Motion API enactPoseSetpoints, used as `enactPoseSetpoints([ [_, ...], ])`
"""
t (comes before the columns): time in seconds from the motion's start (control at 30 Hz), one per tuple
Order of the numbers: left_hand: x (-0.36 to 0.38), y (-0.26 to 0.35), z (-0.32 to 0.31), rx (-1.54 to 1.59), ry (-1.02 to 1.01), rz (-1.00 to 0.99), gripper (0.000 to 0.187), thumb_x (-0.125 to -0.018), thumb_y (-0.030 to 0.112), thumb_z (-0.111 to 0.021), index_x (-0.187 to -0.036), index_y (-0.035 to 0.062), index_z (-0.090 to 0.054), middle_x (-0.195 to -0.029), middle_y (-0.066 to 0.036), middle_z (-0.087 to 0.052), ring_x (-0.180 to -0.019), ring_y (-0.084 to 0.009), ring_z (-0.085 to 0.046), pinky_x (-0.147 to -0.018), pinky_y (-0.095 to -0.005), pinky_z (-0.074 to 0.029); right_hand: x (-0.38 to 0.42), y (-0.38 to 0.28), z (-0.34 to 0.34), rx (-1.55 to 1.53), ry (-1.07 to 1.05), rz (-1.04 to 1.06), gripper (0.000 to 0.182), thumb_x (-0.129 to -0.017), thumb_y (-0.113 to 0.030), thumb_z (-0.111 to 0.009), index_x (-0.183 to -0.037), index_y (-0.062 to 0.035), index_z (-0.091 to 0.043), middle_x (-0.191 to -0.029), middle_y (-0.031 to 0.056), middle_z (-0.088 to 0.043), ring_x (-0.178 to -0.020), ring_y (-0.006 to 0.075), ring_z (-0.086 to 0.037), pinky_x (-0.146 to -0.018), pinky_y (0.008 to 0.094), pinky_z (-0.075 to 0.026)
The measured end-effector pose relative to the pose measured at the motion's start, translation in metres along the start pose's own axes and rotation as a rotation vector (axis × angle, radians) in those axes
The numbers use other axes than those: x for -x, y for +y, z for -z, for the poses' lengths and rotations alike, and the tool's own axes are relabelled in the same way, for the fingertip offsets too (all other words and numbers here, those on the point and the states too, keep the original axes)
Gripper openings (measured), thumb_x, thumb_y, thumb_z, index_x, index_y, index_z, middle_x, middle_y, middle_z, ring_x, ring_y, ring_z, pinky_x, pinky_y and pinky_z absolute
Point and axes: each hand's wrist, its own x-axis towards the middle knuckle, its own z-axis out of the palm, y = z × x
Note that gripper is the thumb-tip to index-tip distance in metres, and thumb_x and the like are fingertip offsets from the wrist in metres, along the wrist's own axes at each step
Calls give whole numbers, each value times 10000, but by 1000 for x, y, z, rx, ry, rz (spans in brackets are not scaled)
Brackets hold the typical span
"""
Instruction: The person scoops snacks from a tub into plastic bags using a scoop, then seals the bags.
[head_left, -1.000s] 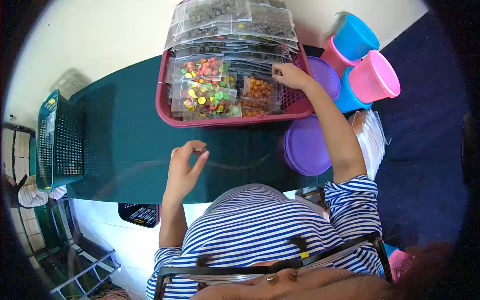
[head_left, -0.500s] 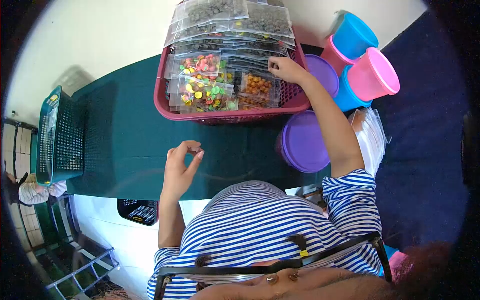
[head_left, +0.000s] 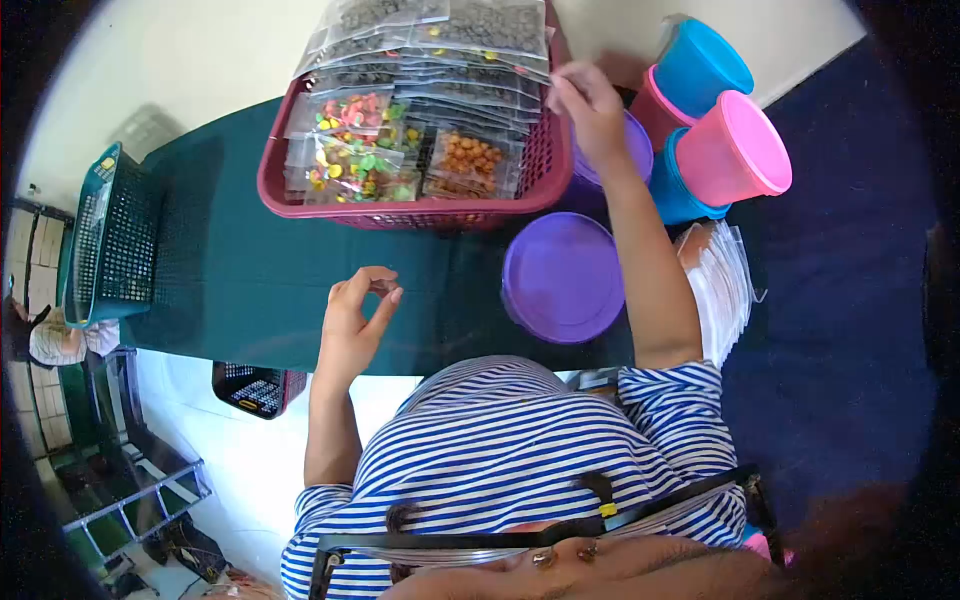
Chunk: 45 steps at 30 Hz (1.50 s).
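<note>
A maroon basket (head_left: 400, 212) holds many clear packets: dark ones (head_left: 475, 75) at the back, colourful sweets (head_left: 355, 150) at front left and orange balls (head_left: 470, 165) at front right. My right hand (head_left: 590, 105) is at the basket's right rim, thumb and fingers bent near the edge of a dark packet; whether they grip it is unclear. Over the green table, in front of the basket, my left hand (head_left: 358, 318) has its thumb and index curled towards each other. Something small and dark seems to show at its fingertips, too small to name.
Right of the basket are a purple-lidded tub (head_left: 563, 277), another purple lid, blue tubs (head_left: 705, 68) and a pink tub (head_left: 735, 148). A stack of clear bags (head_left: 718, 285) lies by my right arm. A green basket (head_left: 115, 240) stands left; a dark basket (head_left: 255, 388) is below.
My right hand has moved from over the packets inside the basket to its right rim. The maroon basket and nearer tub appear further left in view. My left hand keeps nearly the same pose.
</note>
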Motion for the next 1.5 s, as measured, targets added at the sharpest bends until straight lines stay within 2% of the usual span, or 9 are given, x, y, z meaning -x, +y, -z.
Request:
enactPoseSetpoints([
  [0.1,0,18,-30,-35,14,-6,180,-883,92,-702,-1033,28,-626,-888,-71,-688,-843,-218,-655,-871,-358,-430,69,-32,65,104,26,18,34,-953,-52,-601,-960,-24,-584,-826,24,-598,-751,92,-592,-695,238,-478],
  [0.3,-13,53,-88,65,107,41,130,-905,75,-669,-1018,20,-635,-886,-104,-702,-861,-217,-666,-818,-342,-479,217,-52,200,242,234,-226,30,-954,-29,-587,-980,-21,-574,-825,27,-581,-753,92,-571,-708,240,-468],
  [0.4,-19,67,-108,68,128,27,110,-924,70,-646,-1021,20,-634,-888,-109,-708,-867,-211,-668,-816,-323,-483,269,-56,255,358,389,-309,35,-963,-45,-585,-988,-26,-571,-813,25,-570,-746,91,-560,-704,238,-462],
  [0.53,-23,86,-127,69,131,-1,97,-939,59,-630,-1023,11,-632,-890,-96,-702,-872,-185,-663,-813,-307,-484,311,-46,301,382,428,-307,37,-967,-53,-583,-998,-33,-575,-821,19,-560,-756,88,-549,-692,234,-449],
  [0.97,-45,118,-182,47,-35,-98,109,-941,51,-629,-1031,-9,-625,-902,-98,-696,-869,-167,-645,-821,-296,-485,366,-43,320,590,491,-392,32,-935,-20,-601,-967,-18,-603,-766,35,-595,-712,102,-590,-699,256,-481],
  [1.1,-51,126,-188,11,-47,-78,106,-938,46,-629,-1027,-10,-626,-890,-99,-697,-862,-169,-644,-819,-299,-485,383,-33,310,574,479,-512,39,-920,-39,-617,-948,-11,-615,-794,61,-627,-740,133,-614,-731,285,-495],
  [1.17,-53,128,-190,80,-33,-93,103,-938,42,-626,-1027,-9,-627,-888,-99,-696,-862,-172,-645,-820,-300,-485,385,-27,298,560,330,-466,64,-915,-53,-622,-950,1,-616,-796,84,-625,-757,151,-621,-744,299,-500],
  [1.33,-54,134,-191,22,-21,-116,99,-938,33,-623,-1027,-9,-627,-894,-94,-691,-868,-164,-642,-822,-296,-484,381,-15,279,577,115,-567,166,-905,-134,-660,-984,10,-637,-942,177,-681,-910,312,-682,-808,380,-516],
  [1.5,-51,134,-193,10,-24,-99,99,-938,32,-624,-1029,-7,-627,-895,-92,-690,-867,-161,-641,-826,-292,-480,381,-10,278,558,88,-546,165,-912,-141,-650,-981,7,-634,-933,177,-677,-896,307,-681,-807,380,-520],
])
